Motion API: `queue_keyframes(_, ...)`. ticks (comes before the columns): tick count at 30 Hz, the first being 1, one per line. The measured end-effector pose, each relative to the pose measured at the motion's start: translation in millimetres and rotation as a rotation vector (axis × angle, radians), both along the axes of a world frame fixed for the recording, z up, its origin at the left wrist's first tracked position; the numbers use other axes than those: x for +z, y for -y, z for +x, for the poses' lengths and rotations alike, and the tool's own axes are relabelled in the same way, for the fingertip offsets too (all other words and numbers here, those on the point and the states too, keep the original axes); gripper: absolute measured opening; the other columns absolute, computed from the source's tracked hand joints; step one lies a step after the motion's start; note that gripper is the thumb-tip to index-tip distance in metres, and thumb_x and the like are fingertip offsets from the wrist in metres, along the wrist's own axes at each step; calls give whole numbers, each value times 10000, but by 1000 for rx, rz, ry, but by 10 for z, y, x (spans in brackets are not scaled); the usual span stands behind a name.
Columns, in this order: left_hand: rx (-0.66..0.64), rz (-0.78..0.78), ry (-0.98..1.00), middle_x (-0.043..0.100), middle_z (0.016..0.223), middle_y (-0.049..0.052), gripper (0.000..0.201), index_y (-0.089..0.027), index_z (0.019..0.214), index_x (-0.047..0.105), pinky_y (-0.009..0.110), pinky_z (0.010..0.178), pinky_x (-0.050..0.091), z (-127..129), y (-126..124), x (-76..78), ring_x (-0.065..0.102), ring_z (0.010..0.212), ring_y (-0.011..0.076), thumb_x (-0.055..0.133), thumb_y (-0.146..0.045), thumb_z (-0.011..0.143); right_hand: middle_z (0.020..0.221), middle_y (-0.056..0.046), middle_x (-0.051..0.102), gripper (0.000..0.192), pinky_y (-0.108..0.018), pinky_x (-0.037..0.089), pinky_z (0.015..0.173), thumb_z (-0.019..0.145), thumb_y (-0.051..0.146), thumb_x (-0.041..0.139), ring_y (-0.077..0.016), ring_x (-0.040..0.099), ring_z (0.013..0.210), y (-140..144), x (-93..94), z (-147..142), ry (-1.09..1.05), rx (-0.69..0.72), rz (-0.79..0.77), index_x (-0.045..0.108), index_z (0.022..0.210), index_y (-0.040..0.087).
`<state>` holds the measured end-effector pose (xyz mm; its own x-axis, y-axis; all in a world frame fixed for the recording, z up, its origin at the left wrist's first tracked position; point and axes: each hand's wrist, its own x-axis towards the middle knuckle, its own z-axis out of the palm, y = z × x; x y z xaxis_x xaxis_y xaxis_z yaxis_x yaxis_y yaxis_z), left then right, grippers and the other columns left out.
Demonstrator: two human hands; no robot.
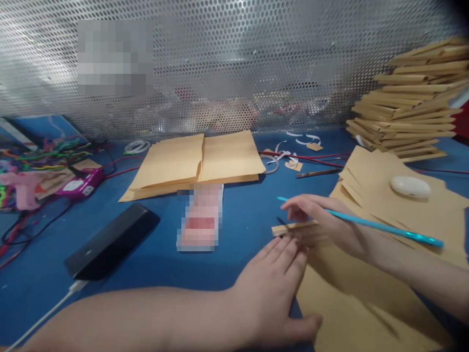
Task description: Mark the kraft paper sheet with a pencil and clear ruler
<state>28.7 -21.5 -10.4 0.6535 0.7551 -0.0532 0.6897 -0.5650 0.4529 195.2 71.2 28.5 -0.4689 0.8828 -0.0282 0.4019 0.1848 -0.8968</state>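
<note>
Pressing brown paper sheet (351,298) flat on blue surface (238,220), both hands on it.
Sheet lies at near-right of surface, w/ a folded edge at its far end. Left hand (274,293) lies palm-down on sheet's left edge, fingers (284,252) straight & together, clamped on nothing. Right hand (322,220) rests on folded edge, fingers pinched on teal pen (366,224), tip pointing left. Beyond sheet: loose paper pile (388,195) w/ white mouse (410,187) on top, folded-bag stack (410,107) further back. Left of sheet: black power bank (113,239), flat envelopes (198,161).
</note>
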Motion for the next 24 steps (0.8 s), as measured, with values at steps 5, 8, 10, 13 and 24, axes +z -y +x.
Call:
queue_keyframes(5,8,-25,12,180,1527,164,812,-55,1458,274,360,1155,40,-15,-21,-19,79,1419,248,463,-569,858,902,-22,641,266,-304,494,661,898,433,478,-178,598,767,-28,-173,-130,-313,-18,-432,653,1035,286)
queue_keyframes(8,-19,-49,4,122,1530,176,826,-40,1470,228,368,1152,37,-13,-46,-43,36,1417,250,410,-582,875,829,-18,615,222,-281,472,611,884,425,514,-158,572,709,-8,-201,-133,-379,-64,-553,647,927,252)
queue_keyframes(10,-52,-68,-9,97,1529,185,825,-27,1476,194,372,1150,29,-9,-67,-55,13,1414,251,374,-582,892,759,0,579,227,-262,449,576,872,444,537,-137,537,650,-3,-192,-127,-401,-86,-587,626,839,238)
queue_keyframes(13,-92,-77,-22,70,1526,191,829,-16,1479,156,372,1148,14,-11,-100,-70,-15,1408,250,344,-588,909,718,13,547,243,-246,413,518,859,460,559,-121,501,592,-21,-174,-120,-394,-95,-603,605,789,232)
queue_keyframes(24,-119,0,-51,97,1519,195,722,-22,1475,177,374,1145,32,-24,-118,-131,-9,1400,252,248,-532,969,725,18,554,209,-228,364,486,876,412,558,-99,495,571,-47,-205,-122,-402,-104,-612,606,778,234)
